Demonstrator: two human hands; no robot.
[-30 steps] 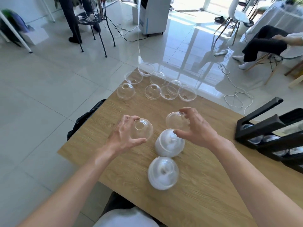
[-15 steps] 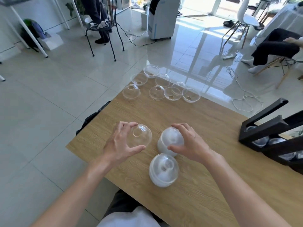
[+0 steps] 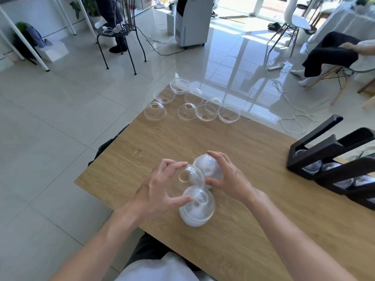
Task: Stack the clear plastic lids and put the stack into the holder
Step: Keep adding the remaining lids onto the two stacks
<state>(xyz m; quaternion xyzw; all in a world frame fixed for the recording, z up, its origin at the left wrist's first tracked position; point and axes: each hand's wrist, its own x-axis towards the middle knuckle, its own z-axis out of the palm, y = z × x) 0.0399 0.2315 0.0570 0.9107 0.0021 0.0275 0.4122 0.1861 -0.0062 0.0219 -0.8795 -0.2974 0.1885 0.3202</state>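
On the table point(image 3: 253, 230), the holder point(image 3: 332, 159) stands well right of both hands. The right hand point(image 3: 229, 177) curls round the far stack point(image 3: 207, 169); the left hand point(image 3: 160, 189) pinches 1 lid point(image 3: 189, 176) above the near stack point(image 3: 196, 207). Slick domes seated crooked could jam or slip, toppling a stack.

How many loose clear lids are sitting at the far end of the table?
8, clustered at the far corner: lids at and. Overlapping clear plastic could hide another.
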